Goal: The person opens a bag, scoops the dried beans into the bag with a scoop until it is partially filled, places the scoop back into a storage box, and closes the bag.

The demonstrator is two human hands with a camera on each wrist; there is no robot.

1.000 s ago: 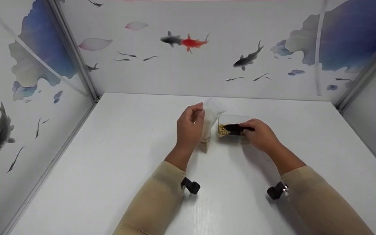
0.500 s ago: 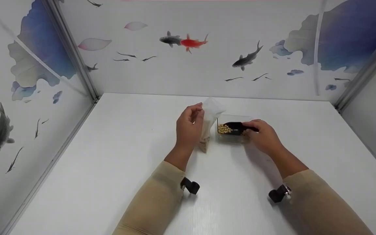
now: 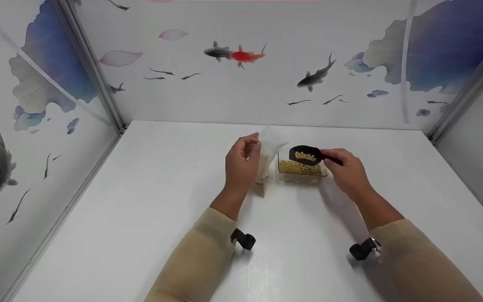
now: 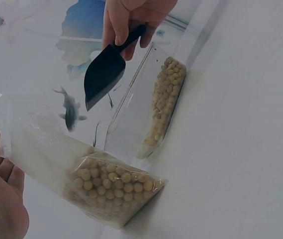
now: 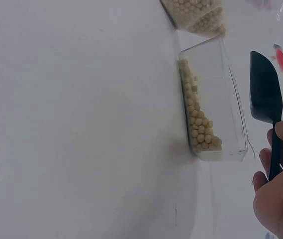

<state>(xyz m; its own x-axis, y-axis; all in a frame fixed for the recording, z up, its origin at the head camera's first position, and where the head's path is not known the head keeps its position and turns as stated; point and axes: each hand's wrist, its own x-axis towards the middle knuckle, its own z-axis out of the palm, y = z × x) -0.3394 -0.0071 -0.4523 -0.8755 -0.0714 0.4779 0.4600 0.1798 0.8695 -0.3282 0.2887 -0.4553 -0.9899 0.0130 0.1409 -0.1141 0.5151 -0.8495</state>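
A clear plastic bag (image 4: 109, 191) with pale yellow soybeans in its bottom stands on the table, its top edge pinched by my left hand (image 3: 242, 161). To its right is a clear rectangular container (image 5: 218, 69), with a layer of soybeans (image 3: 298, 167) inside. My right hand (image 3: 348, 172) grips the handle of a black scoop (image 3: 315, 156), raised above the container. A few soybeans lie in the scoop's bowl, which the head view shows from above. In the right wrist view, the scoop (image 5: 265, 89) is seen from its side.
The white table (image 3: 162, 188) runs back to a white wall (image 3: 250, 92) printed with fish and leaves. Side panels (image 3: 36, 167) with metal corner posts bound the space. A small black camera mount (image 3: 245, 239) sits at the left sleeve, another (image 3: 363, 249) at the right sleeve.
The scoop has risen out of the container, carrying some soybeans, and my right hand has shifted slightly right. My left hand and the bag have stayed nearly in place.
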